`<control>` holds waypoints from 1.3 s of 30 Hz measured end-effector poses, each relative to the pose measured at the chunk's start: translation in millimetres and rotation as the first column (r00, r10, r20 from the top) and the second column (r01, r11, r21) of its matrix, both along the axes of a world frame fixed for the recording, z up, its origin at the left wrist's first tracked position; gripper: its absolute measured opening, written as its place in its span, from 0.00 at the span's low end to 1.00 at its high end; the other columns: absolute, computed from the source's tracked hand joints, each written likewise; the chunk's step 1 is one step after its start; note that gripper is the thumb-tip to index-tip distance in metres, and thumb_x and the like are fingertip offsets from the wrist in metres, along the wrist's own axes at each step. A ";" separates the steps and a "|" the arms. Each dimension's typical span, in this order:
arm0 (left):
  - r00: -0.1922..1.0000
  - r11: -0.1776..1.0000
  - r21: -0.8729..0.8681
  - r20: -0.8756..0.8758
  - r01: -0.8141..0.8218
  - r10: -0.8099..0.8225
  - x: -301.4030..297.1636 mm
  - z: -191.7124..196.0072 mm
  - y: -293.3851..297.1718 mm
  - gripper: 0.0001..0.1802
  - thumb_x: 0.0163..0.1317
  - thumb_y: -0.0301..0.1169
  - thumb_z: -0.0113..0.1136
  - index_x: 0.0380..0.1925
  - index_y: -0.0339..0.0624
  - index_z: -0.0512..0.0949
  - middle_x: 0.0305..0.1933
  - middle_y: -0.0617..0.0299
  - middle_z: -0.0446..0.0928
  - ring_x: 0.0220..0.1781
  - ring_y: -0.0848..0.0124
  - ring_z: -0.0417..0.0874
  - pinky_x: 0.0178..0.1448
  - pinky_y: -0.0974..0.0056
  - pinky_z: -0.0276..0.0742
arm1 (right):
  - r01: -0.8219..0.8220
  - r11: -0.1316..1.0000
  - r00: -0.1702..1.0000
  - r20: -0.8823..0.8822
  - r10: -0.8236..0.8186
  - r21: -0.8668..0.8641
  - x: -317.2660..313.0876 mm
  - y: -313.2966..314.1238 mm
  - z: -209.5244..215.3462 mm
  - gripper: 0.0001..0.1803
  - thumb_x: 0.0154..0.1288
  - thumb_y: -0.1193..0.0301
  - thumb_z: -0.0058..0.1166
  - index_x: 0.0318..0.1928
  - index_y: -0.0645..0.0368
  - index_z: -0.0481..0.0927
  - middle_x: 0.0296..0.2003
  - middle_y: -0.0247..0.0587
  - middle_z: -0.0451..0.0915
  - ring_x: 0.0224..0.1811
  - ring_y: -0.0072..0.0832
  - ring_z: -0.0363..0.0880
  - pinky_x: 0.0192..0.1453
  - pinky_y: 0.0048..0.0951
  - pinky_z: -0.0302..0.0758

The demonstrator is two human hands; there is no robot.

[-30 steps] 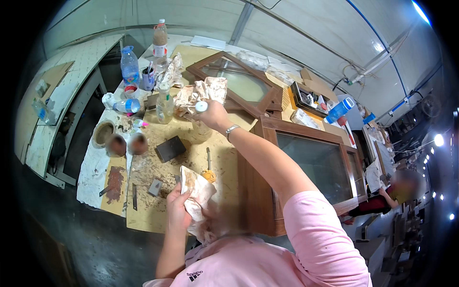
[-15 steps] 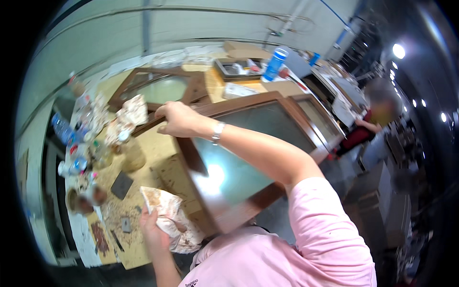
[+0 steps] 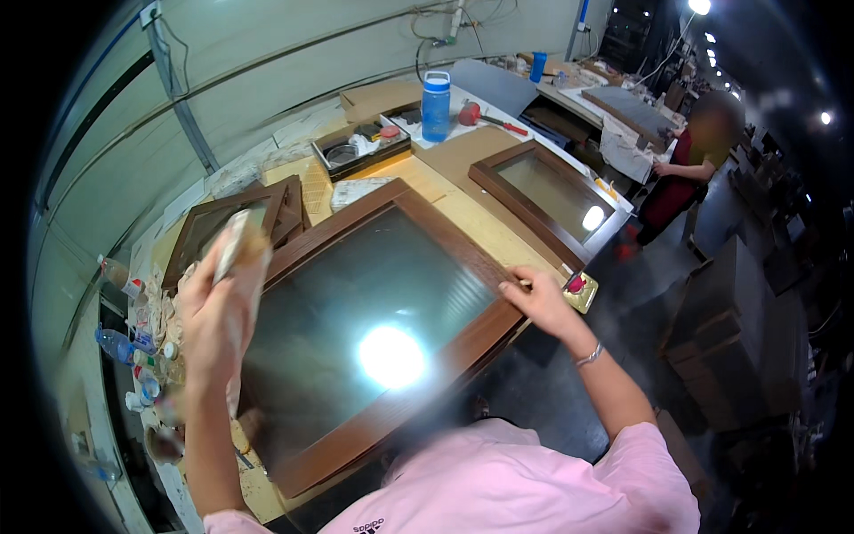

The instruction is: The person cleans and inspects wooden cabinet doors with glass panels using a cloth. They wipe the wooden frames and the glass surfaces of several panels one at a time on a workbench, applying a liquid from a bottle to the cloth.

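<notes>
A large brown wooden-framed glass panel (image 3: 440,230) lies tilted across the worktable in front of me, with a bright light reflected in its glass. My right hand (image 3: 543,303) grips its right edge, the fingers bent over the wood. Raised above the panel's left side, my left hand (image 3: 212,311) is closed round a stained cloth (image 3: 253,267); both are blurred by motion. Behind that cloth lies a smaller framed panel (image 3: 200,222), partly hidden. Another small framed glass panel (image 3: 556,191) rests beyond my right hand.
At the back stand a blue bottle (image 3: 435,107), a tray of small items (image 3: 360,147) and a red-headed mallet (image 3: 471,114). Several plastic bottles (image 3: 116,343) line the left edge. A tape measure (image 3: 581,291) sits near the right edge. A co-worker (image 3: 694,169) stands far right, behind stacked boxes (image 3: 738,329).
My right hand has moved from the panel's far left corner to its right edge. My left hand has risen with the cloth. The large panel has turned, and the view has shifted.
</notes>
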State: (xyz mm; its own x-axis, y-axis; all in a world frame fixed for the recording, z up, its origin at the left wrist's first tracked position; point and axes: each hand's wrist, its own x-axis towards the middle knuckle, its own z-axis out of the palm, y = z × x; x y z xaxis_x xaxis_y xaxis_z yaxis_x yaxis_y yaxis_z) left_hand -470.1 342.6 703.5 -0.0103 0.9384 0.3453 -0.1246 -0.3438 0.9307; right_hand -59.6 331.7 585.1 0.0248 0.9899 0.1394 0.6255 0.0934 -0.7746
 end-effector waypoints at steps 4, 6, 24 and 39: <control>0.815 0.990 -0.123 -0.564 0.075 -0.132 120.0 -37.8 47.8 0.28 0.63 0.21 0.48 0.65 0.36 0.72 0.58 0.56 0.79 0.55 0.67 0.80 0.61 0.66 0.74 | -0.072 0.996 0.942 -0.323 0.086 0.054 -1.0 -2.7 -25.2 0.24 0.67 0.70 0.59 0.58 0.75 0.75 0.53 0.53 0.81 0.57 0.32 0.77 0.63 0.30 0.71; 0.597 0.931 0.072 -0.784 0.357 -0.168 178.3 -78.6 38.0 0.24 0.62 0.24 0.59 0.60 0.38 0.76 0.63 0.46 0.76 0.65 0.52 0.74 0.67 0.54 0.72 | -0.065 0.992 0.889 -0.447 0.105 0.105 -2.7 -0.6 -45.9 0.25 0.68 0.72 0.58 0.60 0.75 0.73 0.56 0.50 0.78 0.59 0.30 0.75 0.64 0.29 0.69; 0.295 0.820 0.322 -0.935 0.472 0.198 209.4 -83.5 62.8 0.18 0.50 0.17 0.58 0.44 0.35 0.83 0.47 0.53 0.78 0.41 0.58 0.77 0.45 0.59 0.75 | 0.020 0.956 0.856 -0.499 0.135 0.293 -3.5 1.1 -58.1 0.25 0.61 0.75 0.55 0.59 0.75 0.75 0.56 0.61 0.79 0.60 0.47 0.78 0.65 0.38 0.72; 0.096 0.902 0.401 -0.903 -0.157 0.418 115.6 -106.1 224.5 0.09 0.64 0.27 0.58 0.37 0.38 0.86 0.45 0.49 0.80 0.44 0.49 0.82 0.48 0.51 0.78 | 0.031 0.968 0.832 -0.543 0.112 0.248 -13.0 -7.6 -47.8 0.24 0.59 0.77 0.55 0.57 0.73 0.77 0.54 0.61 0.81 0.58 0.47 0.80 0.64 0.38 0.73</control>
State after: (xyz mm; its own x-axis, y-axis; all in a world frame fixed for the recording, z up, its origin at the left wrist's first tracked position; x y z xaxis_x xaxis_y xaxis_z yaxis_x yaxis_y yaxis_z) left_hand -354.5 567.1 597.4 0.1910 0.8781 0.4387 0.9568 -0.2664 0.1166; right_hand -72.6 324.1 537.3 0.1284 0.9303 0.3435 0.0947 0.3333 -0.9380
